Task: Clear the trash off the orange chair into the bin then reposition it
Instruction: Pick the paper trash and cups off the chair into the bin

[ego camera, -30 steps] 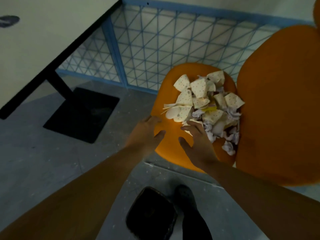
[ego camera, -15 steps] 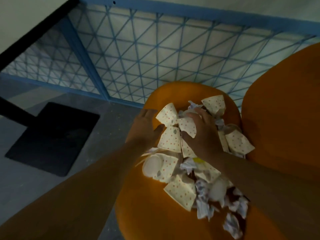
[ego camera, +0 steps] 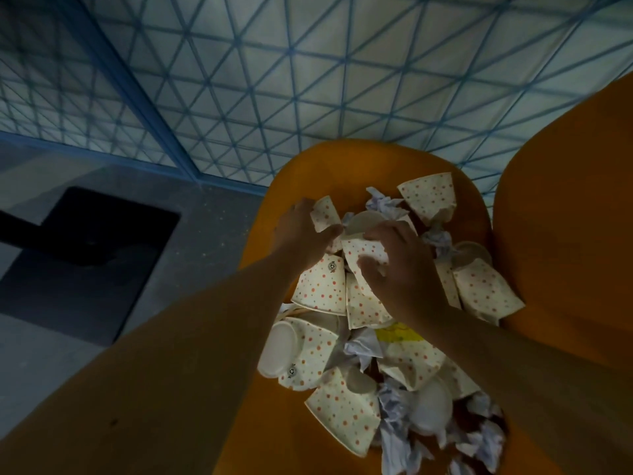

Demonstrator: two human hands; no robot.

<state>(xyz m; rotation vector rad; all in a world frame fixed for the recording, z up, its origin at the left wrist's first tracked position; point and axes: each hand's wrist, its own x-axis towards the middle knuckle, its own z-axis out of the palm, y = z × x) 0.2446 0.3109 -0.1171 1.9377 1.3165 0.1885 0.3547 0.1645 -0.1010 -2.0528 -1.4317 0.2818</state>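
Trash [ego camera: 363,320], crushed polka-dot paper cups mixed with crumpled paper, covers the orange chair [ego camera: 308,169] seat from its far edge to its near edge. Left hand [ego camera: 301,234] curls around one flattened cup [ego camera: 325,214] at the far left side of the heap. Right hand [ego camera: 404,269] grips another cup [ego camera: 363,248] just beside it. Blue mesh fence [ego camera: 239,80] stands beyond the seat; a black base plate [ego camera: 85,262] lies on the floor to the left.

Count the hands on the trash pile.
2. The left hand grips a dotted cup at the trash pile's far left edge. The right hand pinches a second cup just beside it. No other hand shows.
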